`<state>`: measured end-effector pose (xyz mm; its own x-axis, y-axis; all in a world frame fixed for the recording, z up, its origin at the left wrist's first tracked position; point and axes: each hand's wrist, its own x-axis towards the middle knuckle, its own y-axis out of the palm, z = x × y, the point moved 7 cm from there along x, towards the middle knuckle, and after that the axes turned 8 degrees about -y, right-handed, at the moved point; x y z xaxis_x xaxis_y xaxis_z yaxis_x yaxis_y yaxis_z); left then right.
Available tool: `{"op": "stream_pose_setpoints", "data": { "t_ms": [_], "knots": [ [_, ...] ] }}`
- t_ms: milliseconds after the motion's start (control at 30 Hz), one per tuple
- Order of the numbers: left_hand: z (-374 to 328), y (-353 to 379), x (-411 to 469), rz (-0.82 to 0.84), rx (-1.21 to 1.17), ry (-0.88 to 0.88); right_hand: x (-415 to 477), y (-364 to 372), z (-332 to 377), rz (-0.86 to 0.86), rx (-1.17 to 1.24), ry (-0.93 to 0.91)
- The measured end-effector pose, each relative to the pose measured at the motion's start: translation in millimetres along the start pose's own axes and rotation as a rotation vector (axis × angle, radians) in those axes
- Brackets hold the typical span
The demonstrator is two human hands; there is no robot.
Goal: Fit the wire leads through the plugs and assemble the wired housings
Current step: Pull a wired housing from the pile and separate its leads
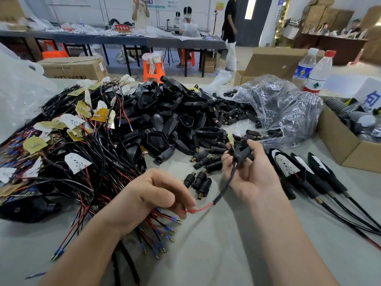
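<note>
Over table (206, 256), right hand (252, 176) holds housing (241, 150), left hand (152, 195) pinches lead (199, 210)

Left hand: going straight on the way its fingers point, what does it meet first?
Likely the black sheathed cable hanging from the black plastic housing in the right hand; the left hand pinches its red wire lead. Depth unclear.

Bright, even, diffuse; only faint shadows under left hand (152, 195). Glare on plastic bag (278, 100) beyond right hand (251, 176). Motion blur on red lead (199, 209) between hands. Fisheye bend toward edges, background far past hands soft
</note>
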<state>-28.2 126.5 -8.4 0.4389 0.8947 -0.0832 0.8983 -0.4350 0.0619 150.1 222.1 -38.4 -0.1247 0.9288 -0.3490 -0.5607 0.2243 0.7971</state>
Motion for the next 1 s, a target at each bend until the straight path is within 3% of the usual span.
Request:
{"op": "stream_pose_setpoints", "data": {
  "t_ms": [67,233,300,633,867,1000],
  "knots": [
    [0,4,-1,0.074,-0.09,-0.014,-1,4,-8,0.072,-0.092,0.09],
    [8,-18,7,-0.332,-0.173,-0.02,-7,11,-31,0.199,-0.313,0.146],
    [15,-22,10,-0.402,-0.204,-0.047,-9,16,-40,0.226,-0.356,0.125],
    [11,-11,17,-0.253,-0.128,0.036,-29,32,-61,0.371,-0.511,0.1],
    [5,-15,15,-0.304,-0.131,0.116,-31,34,-57,0.366,-0.618,0.023],
    [3,-22,13,-0.333,-0.267,0.133,-27,29,-47,0.303,-0.663,-0.062]
  ]
}}
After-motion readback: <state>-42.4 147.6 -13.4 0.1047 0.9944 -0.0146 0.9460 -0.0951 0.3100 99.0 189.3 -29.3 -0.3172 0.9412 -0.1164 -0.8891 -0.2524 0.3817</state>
